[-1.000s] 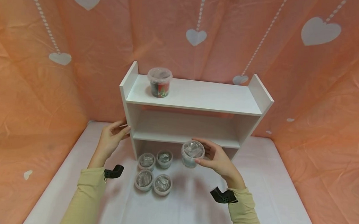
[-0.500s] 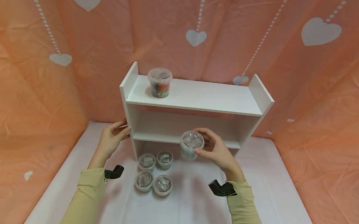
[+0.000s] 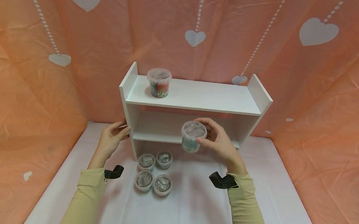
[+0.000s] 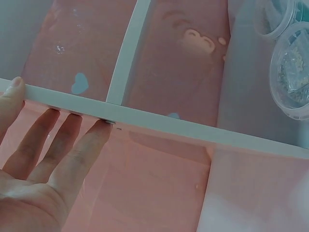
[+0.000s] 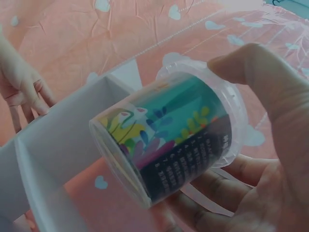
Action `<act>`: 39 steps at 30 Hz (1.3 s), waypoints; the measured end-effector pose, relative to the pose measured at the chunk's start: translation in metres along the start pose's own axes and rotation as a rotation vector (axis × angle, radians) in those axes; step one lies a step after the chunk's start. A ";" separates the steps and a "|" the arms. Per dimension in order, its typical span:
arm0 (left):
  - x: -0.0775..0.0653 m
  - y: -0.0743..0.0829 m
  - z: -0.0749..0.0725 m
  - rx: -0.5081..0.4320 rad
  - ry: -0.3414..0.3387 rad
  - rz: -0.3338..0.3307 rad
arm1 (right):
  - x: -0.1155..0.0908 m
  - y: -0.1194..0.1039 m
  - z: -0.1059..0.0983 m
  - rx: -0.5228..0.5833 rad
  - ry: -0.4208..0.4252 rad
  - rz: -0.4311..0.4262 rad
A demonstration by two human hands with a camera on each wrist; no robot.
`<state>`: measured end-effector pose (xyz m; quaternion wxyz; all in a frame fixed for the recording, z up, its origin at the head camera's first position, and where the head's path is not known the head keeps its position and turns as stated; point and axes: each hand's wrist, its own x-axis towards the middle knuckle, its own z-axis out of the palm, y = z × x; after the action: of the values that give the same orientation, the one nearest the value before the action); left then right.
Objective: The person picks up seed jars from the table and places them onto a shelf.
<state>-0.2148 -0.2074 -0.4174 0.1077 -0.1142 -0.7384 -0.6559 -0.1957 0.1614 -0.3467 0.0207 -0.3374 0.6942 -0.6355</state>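
Note:
My right hand (image 3: pixel 219 141) holds a clear plastic tub (image 3: pixel 191 142) by its lidded end, thumb on one side and fingers on the other. It is lifted in front of the middle shelf. In the right wrist view the tub (image 5: pixel 169 135) shows a colourful printed label with leaves and lines of text. My left hand (image 3: pixel 111 138) touches the left side panel of the white shelf unit (image 3: pixel 193 95); its extended fingers (image 4: pixel 79 154) lie along the outer face, with the thumb at the front edge. A similar tub (image 3: pixel 159 84) with a red and dark label stands at the top shelf's left end.
Several lidded tubs (image 3: pixel 162 184) stand grouped on the white table (image 3: pixel 185 209), in front of the unit's lower left. An orange cloth (image 3: pixel 172 31) with white hearts hangs behind and at both sides. Both wrists carry black devices (image 3: pixel 223 180).
My right hand has raised the tub from near the bottom shelf to the middle shelf's height, tipping it so more of its side shows. My left hand keeps its place.

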 end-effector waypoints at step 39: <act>-0.001 -0.002 -0.001 0.006 -0.012 -0.010 | 0.054 -0.065 -0.031 0.002 0.101 -0.024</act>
<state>-0.2148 -0.2082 -0.4195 0.1005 -0.1139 -0.7416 -0.6534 -0.2233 0.1641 -0.2612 -0.0215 -0.3129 0.6897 -0.6526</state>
